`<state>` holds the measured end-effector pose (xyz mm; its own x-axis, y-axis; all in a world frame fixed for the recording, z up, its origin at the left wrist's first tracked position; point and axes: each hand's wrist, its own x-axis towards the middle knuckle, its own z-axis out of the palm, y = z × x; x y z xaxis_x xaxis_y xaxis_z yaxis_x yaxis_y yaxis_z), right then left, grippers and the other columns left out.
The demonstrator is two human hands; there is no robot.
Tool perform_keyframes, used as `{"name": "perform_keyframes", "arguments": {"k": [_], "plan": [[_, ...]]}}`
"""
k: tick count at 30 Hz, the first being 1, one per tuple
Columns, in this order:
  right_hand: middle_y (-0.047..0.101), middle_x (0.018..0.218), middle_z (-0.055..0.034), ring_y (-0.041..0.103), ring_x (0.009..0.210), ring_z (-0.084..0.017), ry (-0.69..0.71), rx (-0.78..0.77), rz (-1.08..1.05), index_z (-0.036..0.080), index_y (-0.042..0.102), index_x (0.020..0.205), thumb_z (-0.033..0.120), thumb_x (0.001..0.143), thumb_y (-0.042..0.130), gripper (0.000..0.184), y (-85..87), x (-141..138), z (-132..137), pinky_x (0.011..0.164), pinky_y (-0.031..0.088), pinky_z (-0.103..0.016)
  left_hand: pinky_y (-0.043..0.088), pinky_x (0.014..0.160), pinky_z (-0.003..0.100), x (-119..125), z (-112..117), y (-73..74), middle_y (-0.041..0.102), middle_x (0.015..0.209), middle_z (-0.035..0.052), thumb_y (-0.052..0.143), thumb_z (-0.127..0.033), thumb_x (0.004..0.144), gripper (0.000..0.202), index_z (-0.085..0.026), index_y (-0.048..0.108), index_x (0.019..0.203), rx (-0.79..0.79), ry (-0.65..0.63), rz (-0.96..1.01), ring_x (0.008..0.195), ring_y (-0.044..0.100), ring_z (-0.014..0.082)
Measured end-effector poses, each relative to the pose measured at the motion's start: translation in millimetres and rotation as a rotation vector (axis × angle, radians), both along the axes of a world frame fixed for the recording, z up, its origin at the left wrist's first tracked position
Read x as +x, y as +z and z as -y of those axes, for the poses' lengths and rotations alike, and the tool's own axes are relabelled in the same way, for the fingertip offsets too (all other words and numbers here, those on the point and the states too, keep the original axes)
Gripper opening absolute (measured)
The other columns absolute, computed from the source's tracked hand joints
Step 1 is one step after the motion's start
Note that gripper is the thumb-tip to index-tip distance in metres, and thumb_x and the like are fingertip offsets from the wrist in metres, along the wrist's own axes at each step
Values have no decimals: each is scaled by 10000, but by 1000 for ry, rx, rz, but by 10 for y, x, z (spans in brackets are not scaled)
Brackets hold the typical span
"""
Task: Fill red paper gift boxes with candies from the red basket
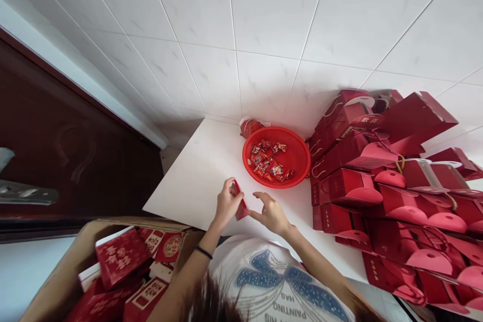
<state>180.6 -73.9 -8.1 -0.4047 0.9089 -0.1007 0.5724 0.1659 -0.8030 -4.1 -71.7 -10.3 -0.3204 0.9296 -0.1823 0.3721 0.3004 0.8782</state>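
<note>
My left hand (226,205) is closed around a small flat red box (239,203) and holds it just above the white table (196,176). My right hand (270,214) is beside it on the right, fingers spread, fingertips touching the box's lower edge. Behind both hands sits a round red basket (300,158) with several wrapped candies (268,162) in it.
Several folded red gift boxes (377,176) are piled on the table's right side. A red cup-like thing (249,127) lies behind the basket. A cardboard carton (86,246) with red packets (121,256) stands lower left. A dark wooden door (56,146) is at left.
</note>
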Motion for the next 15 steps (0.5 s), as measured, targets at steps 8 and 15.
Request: {"name": "perform_keyframes", "arguments": {"k": [8, 15], "plan": [[718, 1089, -77, 691, 728, -194, -90, 61, -20, 253, 664, 1141, 233, 934, 479, 278, -216, 159, 15, 692, 557, -325, 624, 638, 328, 165, -149, -117, 685, 877, 20, 565, -273, 814, 549, -187, 538, 1356, -66, -186, 347, 656, 708, 170], [729, 1077, -66, 677, 701, -162, -101, 34, -63, 220, 696, 1028, 196, 878, 485, 260, -205, 272, -201, 719, 560, -298, 519, 1037, 437, -22, -406, -293, 574, 1312, 111, 568, -47, 690, 585, -241, 670, 1233, 258, -376, -123, 1148, 612, 245]]}}
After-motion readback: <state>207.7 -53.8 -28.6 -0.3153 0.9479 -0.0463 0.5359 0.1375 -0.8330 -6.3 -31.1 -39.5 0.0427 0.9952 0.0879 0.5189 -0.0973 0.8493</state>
